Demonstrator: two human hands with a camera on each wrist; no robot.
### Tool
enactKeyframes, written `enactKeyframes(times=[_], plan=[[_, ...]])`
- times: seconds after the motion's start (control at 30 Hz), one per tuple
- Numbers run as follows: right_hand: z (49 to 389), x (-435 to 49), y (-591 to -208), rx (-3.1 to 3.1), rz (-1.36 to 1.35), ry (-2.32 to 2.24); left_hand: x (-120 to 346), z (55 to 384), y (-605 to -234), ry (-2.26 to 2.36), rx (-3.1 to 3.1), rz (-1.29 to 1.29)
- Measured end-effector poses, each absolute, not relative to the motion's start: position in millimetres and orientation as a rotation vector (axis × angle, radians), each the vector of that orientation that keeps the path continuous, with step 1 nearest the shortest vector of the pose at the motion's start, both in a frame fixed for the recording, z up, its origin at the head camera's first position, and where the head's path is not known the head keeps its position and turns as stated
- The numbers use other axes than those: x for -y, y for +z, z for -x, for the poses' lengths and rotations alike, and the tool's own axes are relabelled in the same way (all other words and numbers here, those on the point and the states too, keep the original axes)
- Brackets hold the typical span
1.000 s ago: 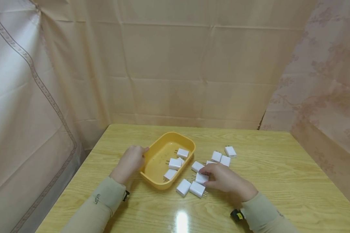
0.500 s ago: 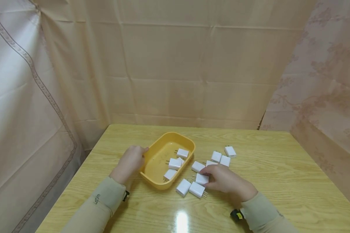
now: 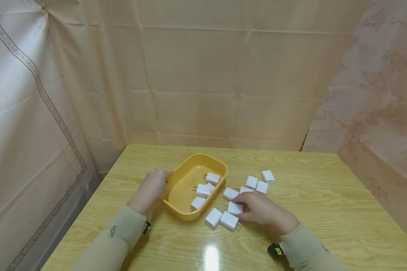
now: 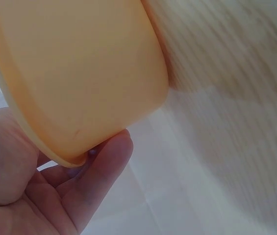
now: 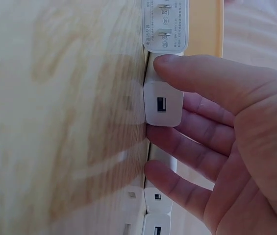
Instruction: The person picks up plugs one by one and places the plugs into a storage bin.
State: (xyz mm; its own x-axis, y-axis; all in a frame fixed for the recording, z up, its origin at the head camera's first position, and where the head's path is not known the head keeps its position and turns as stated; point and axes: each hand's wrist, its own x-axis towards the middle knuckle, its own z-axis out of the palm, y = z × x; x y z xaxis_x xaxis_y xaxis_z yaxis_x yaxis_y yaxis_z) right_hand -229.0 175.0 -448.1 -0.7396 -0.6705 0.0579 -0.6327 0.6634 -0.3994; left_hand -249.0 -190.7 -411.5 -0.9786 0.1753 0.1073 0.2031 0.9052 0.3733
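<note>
Very little has changed in the last second, and the clearest change near your right hand [image 3: 262,210] is small. The white charger [image 3: 235,208] between its fingers [image 5: 177,147] sits a touch nearer to you and to the right than it did a second ago; from half a second ago to now, it shows no clear shift. Your fingers are narrowed on it, the thumb on one side and a finger under the opposite side in the right wrist view, with its USB port facing that camera. It lies on the surface [image 3: 308,210], prongs pointing toward the yellow tray [image 3: 183,215], and outside it.

Your left hand [image 3: 153,190] is where it was, gripping the tray by its left edge, fingers curled against the rim and outer wall. The tray holds its place, and the same four chargers [image 3: 203,190] lie inside, gathered along its right wall.

Seven more lie loose around your right hand, as before. The front charger [image 3: 229,221], just beside the one you hold, turns its prongs and printed label to the right wrist camera. The far charger [image 3: 268,176] lies apart from the rest.

Off to your left, the pale curtain [image 3: 27,113] has swayed slightly, its patterned band now further left along the lower part.
</note>
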Motion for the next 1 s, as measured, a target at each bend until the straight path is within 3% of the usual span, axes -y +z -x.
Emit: enactKeyframes(times=[1.0], plan=[[228.7,-177.6,-439.5,-2.824,1.163,-0.646,192.8,250.3,-411.5,-0.609,3.002,0.319]])
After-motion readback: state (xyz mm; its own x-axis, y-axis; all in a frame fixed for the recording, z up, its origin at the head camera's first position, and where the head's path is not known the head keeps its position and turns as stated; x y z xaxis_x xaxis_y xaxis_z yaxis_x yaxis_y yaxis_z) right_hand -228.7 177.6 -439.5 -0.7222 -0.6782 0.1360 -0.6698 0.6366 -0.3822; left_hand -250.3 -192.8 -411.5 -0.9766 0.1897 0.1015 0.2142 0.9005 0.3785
